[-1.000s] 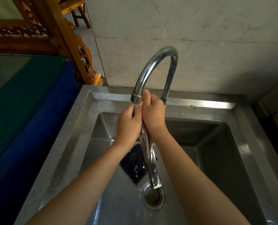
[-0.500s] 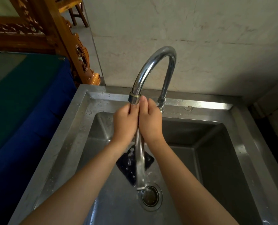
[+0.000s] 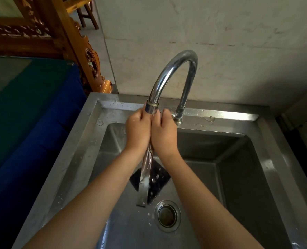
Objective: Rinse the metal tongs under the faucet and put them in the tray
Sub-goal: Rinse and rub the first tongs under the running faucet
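We see the left hand (image 3: 138, 131) and right hand (image 3: 164, 133) pressed together, both closed around the metal tongs (image 3: 145, 178) — directly beneath the faucet (image 3: 170, 76) spout. The tongs hang below the hands — their lower end above the sink (image 3: 238, 159) floor, beside the drain (image 3: 167, 215).

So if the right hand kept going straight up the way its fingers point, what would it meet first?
Probably the faucet spout tip: the right hand grips the tongs just below and beside it. Depth is unclear, so it might slip past toward the faucet base.
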The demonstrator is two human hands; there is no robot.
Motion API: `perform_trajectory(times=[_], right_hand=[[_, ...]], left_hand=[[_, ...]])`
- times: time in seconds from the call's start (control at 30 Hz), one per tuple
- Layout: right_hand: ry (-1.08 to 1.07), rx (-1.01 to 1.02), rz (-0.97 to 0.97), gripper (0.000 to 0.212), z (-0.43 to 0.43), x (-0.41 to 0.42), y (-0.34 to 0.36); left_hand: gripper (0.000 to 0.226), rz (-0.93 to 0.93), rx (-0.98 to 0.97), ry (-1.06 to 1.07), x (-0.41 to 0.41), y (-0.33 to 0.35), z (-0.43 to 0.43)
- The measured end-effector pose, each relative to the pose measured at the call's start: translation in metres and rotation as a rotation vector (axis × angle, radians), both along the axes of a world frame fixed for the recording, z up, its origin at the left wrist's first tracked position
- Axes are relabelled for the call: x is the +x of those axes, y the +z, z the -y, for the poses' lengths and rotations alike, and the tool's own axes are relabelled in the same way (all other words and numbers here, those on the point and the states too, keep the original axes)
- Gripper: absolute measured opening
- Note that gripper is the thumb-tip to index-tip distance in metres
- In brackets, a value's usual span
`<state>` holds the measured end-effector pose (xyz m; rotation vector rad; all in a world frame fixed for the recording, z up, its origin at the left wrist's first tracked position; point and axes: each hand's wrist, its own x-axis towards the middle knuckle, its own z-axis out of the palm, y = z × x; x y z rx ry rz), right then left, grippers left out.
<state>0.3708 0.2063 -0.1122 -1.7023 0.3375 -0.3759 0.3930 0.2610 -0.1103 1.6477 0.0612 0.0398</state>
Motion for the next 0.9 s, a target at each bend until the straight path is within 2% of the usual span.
perform_trajectory(times=[0.07, 0.13, 0.23, 0.33, 0.43, 0.6, 0.7, 0.8, 0.9], right_hand=[[0.021, -0.019, -0.023, 0.034, -0.002, -0.004, -0.006], [0.061, -0.040, -0.038, 0.038, 0.005, 0.002, -0.003], [0.101, -0.084, -0.026, 0.044, 0.017, 0.014, 0.004], [0.091, -0.120, -0.019, 0.040, 0.011, 0.011, -0.002], [0.171, -0.165, -0.044, 0.032, -0.002, -0.002, -0.014], [0.292, -0.244, -0.081, 0.034, -0.001, -0.009, -0.012], [0.339, -0.368, -0.107, 0.036, 0.000, -0.015, -0.011], [0.331, -0.522, -0.115, 0.040, 0.004, -0.025, -0.013], [0.300, -0.570, -0.109, 0.044, 0.008, -0.037, -0.017]], left_hand=[[0.043, -0.009, -0.029, 0.024, -0.002, -0.001, -0.001], [0.038, -0.005, -0.050, 0.026, -0.012, -0.006, -0.001], [0.032, 0.008, 0.025, -0.030, -0.025, -0.016, 0.002], [0.040, -0.004, -0.011, 0.047, -0.014, -0.012, 0.001], [0.045, -0.035, -0.101, 0.112, 0.008, -0.005, -0.004], [0.041, 0.008, -0.106, 0.237, 0.032, 0.002, -0.008], [0.040, -0.013, -0.100, 0.314, 0.047, 0.008, -0.011], [0.041, -0.006, -0.107, 0.306, 0.060, 0.010, -0.014], [0.040, -0.006, -0.142, 0.326, 0.069, 0.015, -0.018]])
